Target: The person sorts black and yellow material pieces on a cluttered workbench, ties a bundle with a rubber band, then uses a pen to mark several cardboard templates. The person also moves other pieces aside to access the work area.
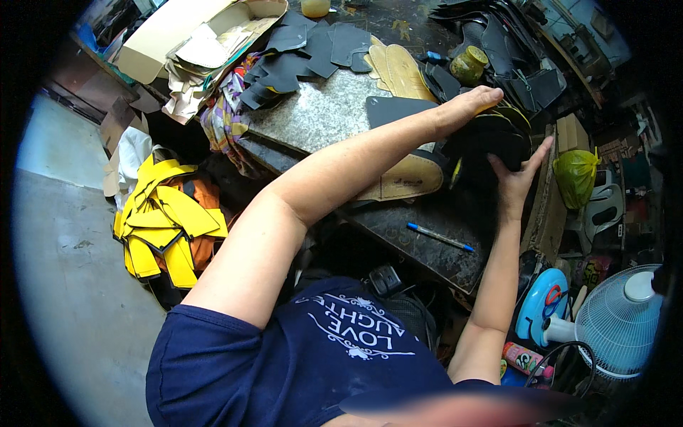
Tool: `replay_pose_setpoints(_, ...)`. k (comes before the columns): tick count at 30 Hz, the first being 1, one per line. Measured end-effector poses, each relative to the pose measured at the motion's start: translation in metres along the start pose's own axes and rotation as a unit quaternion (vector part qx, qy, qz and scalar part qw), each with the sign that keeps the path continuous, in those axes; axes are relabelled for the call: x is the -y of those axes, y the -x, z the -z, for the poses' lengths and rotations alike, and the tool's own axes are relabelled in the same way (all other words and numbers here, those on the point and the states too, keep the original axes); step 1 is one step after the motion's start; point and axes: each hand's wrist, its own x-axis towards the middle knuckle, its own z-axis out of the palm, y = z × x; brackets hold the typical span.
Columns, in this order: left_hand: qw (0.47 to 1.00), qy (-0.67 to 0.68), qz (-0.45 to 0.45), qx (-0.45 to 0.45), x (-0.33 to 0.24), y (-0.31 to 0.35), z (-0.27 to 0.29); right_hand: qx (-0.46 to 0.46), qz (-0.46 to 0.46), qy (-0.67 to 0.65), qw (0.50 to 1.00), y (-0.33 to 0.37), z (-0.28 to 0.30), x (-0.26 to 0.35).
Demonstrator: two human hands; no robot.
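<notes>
My left hand (466, 110) reaches across the table and rests, fingers stretched out, over the far edge of a pile of black cut pieces (491, 139). Some of these pieces show yellow edges. On the pile's near right side is my right hand (518, 174), its thumb and a finger spread wide apart. The pile's dark lower part blends into shadow, and no held piece can be made out. Under my left forearm lies a tan insole-shaped piece (409, 178), beside a flat dark grey sheet (395, 110). A blue-capped pen (440, 237) lies near the table's front edge.
More tan insole shapes (402, 67), dark grey pieces (320, 50) and a yellowish jar (469, 65) stand farther back. Yellow black-edged pieces (167, 220) are heaped at left. A white-blue fan (619, 320) and a yellow-green bag (575, 178) are at right.
</notes>
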Motion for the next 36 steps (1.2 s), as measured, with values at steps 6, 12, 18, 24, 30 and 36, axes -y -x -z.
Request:
replay_pose_setpoints(6, 0.991, 0.120, -0.039, -0.034, 0.020, -0.020, -0.011, 0.019, 0.093, 0.131, 0.987, -0.005, -0.007, 0.001)
replay_pose_setpoints(12, 0.983, 0.027, -0.181, 0.034, -0.001, -0.013, -0.008, -0.094, 0.195, 0.217, 0.952, -0.005, -0.001, 0.010)
replay_pose_setpoints(18, 0.965, -0.244, -0.083, 0.041, 0.016, 0.001, 0.005, -0.064, 0.124, 0.142, 0.980, 0.006, -0.011, -0.006)
replay_pose_setpoints(24, 0.930, -0.354, -0.095, 0.003, 0.032, -0.012, -0.003, -0.010, 0.029, -0.002, 1.000, -0.001, 0.007, -0.033)
replay_pose_setpoints(30, 0.880, -0.418, -0.227, -0.011, 0.036, -0.011, -0.007, -0.015, 0.086, 0.050, 0.995, 0.004, 0.011, -0.043)
replay_pose_setpoints(36, 0.850, -0.486, -0.204, 0.012, 0.014, -0.001, 0.004, -0.061, -0.001, 0.004, 0.998, 0.004, 0.002, -0.053)
